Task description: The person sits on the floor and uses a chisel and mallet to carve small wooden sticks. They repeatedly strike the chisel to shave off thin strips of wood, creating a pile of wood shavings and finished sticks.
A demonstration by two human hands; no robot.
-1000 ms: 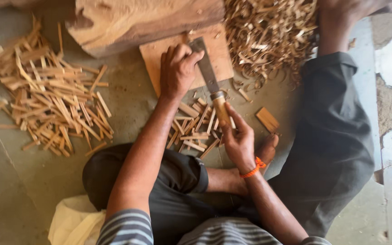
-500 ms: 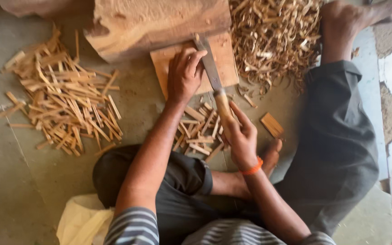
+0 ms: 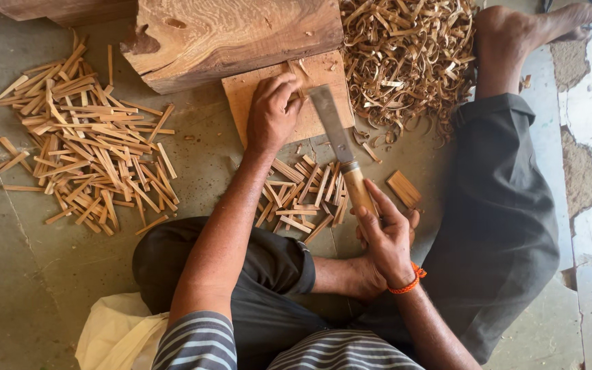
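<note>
Blade (image 3: pixel 331 122) lies over the right part of the flat wooden board (image 3: pixel 241 92), its long axis running from the squared tip near the board's top edge down and rightward to the pale wooden handle (image 3: pixel 359 189). Your right hand (image 3: pixel 386 241) is closed around the lower end of that handle, thumb along its top. Your left hand (image 3: pixel 273 112) rests on the board just left of the blade, fingers pinched onto a thin wood strip (image 3: pixel 299 88) standing close against the blade's flat; whether strip and steel touch cannot be told.

The board's top edge butts against a heavy log block (image 3: pixel 234 34), so no room lies beyond the tip. To the right, a heap of curled shavings (image 3: pixel 409 58) crowds the board's corner. Below the board, a small pile of cut sticks (image 3: pixel 303 195) lies between your hands, with bare floor (image 3: pixel 200 157) to its left. A larger scatter of sticks (image 3: pixel 87 147) lies well apart at far left.
</note>
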